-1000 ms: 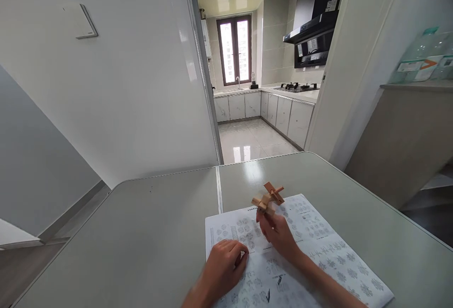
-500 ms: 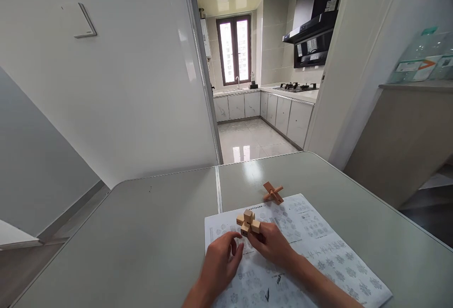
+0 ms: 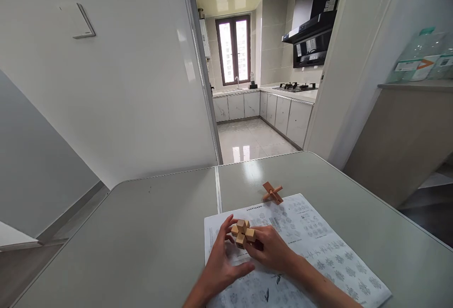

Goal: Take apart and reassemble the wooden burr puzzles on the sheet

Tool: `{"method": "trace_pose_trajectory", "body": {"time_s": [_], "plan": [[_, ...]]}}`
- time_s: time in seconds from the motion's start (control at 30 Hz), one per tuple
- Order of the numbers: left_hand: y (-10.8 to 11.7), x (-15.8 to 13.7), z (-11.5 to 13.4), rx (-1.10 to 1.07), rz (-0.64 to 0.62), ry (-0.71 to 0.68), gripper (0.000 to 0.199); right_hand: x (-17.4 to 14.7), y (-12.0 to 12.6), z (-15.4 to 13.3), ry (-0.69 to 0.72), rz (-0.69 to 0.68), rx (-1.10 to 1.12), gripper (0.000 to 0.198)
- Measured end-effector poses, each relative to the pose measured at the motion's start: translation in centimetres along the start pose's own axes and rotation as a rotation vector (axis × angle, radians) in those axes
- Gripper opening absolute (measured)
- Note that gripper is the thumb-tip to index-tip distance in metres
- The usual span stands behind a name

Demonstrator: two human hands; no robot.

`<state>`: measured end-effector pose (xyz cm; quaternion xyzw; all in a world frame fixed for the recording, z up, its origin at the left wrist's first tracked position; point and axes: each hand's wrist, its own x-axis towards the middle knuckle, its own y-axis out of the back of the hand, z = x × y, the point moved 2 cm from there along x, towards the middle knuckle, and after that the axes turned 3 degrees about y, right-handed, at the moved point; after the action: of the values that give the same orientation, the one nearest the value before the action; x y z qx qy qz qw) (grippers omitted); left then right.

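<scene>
A pale wooden burr puzzle (image 3: 242, 234) of interlocked bars is held over the printed sheet by my right hand (image 3: 271, 247), whose fingers pinch its right and lower side. Beside the puzzle's left side, my left hand (image 3: 226, 263) is spread, thumb apart and pointing right. Its fingertips are close to the wood; whether they touch it I cannot tell. Under both hands lies the printed instruction sheet (image 3: 339, 270), covered in small diagrams. Past the sheet's far edge rests a reddish-brown wooden puzzle (image 3: 272, 192) made of crossed pieces.
The grey-green table (image 3: 141, 242) has a light seam (image 3: 218, 190) running away from me. A white wall panel (image 3: 141, 86) rises at its far left edge. Plastic bottles (image 3: 417, 57) stand on a ledge at the right. Beyond the doorway is a kitchen with a gas hob (image 3: 295, 87).
My left hand has opened, its fingers moving up along the puzzle's left side and its thumb stretching out. My right hand has brought the puzzle slightly left and nearer to me.
</scene>
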<state>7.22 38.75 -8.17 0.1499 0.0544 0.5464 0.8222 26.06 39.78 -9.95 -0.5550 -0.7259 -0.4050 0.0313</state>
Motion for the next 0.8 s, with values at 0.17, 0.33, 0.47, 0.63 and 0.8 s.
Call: {"method": "trace_pose_trajectory", "body": {"time_s": [0.17,0.33,0.47,0.63,0.8], "plan": [[0.14,0.41,0.11,-0.198,-0.093,0.023,0.105,0.11,-0.16,-0.46,0.003,-0.128,0.059,0.025],[0.31,0.64,0.54,-0.273,-0.166,0.034,0.083,-0.06,-0.56,-0.17,0.000,-0.179,0.134,0.025],[0.45,0.73,0.77,-0.251,-0.156,0.019,0.065,-0.20,-0.70,-0.06,-0.007,-0.183,0.160,0.024],[0.39,0.91,0.68,-0.301,-0.125,0.022,0.064,-0.04,-0.32,-0.34,-0.055,-0.181,0.201,0.023],[0.49,1.02,0.73,-0.296,-0.058,0.040,0.058,0.12,0.21,-0.56,-0.122,-0.161,0.255,0.020]]}}
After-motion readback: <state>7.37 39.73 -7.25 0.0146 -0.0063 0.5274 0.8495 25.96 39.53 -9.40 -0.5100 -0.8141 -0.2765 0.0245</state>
